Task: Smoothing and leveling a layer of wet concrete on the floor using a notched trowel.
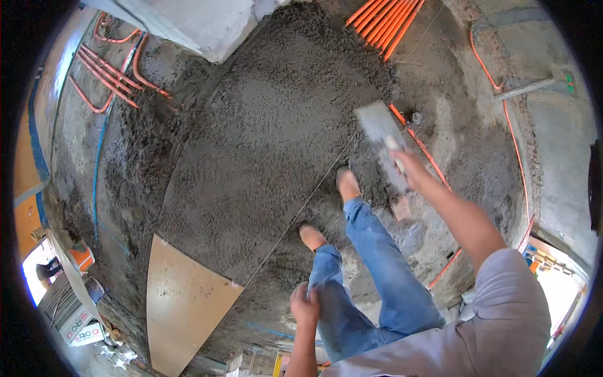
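Trowel (pixel 379 133) is gripped in the right hand (pixel 409 166); the left hand (pixel 305 306) curls, contents unclear.

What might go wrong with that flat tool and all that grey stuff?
The trowel in the right hand might knock the orange pipe beside it. The right shoe stands close to the spread grey mortar, so a step forward could leave a dent.
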A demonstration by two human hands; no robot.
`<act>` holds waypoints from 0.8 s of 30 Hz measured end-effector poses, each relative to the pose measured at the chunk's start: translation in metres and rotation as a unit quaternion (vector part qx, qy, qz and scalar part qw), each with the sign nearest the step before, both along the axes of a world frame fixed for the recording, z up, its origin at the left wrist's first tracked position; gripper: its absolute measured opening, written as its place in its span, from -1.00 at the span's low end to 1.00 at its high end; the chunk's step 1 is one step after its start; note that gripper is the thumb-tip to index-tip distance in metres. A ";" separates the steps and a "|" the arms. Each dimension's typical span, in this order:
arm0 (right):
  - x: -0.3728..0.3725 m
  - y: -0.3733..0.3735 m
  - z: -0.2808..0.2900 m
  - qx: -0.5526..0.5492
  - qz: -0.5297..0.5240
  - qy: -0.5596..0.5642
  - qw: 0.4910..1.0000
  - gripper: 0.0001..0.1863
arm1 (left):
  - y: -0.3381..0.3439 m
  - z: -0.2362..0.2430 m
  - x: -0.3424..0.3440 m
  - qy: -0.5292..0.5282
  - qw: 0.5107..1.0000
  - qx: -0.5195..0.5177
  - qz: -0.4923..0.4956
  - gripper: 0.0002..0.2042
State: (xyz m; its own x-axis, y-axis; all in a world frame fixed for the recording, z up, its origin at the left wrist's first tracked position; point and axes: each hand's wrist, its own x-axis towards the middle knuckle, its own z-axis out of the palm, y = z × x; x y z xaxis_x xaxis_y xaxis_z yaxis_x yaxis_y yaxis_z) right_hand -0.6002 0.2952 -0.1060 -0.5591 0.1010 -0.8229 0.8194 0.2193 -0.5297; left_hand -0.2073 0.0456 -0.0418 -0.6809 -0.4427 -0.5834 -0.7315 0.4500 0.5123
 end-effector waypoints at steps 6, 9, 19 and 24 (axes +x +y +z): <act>-0.168 -0.063 -0.121 0.025 -0.025 0.105 0.994 -0.77 | -0.009 -0.029 -0.050 -0.007 0.997 0.073 -0.011 -0.78; -0.235 -0.068 -0.165 0.085 0.007 0.166 0.982 -0.76 | -0.026 -0.044 -0.078 0.017 0.996 0.011 -0.092 -0.78; -0.314 -0.083 -0.250 0.003 -0.064 0.190 0.980 -0.84 | -0.105 -0.103 -0.128 0.112 0.991 -0.041 -0.055 -0.82; -0.307 -0.076 -0.251 -0.064 -0.095 0.192 0.975 -0.80 | -0.118 -0.143 -0.141 0.156 0.983 -0.098 0.014 -0.83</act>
State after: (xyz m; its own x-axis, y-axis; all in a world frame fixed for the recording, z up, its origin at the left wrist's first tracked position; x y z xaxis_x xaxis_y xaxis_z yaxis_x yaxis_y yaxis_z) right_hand -0.9074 0.2197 -0.3567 -0.8090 0.1429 -0.5702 0.5754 -0.0060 -0.8179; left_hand -0.3486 -0.0722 -0.1845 -0.7988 -0.5468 -0.2507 -0.5666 0.5441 0.6188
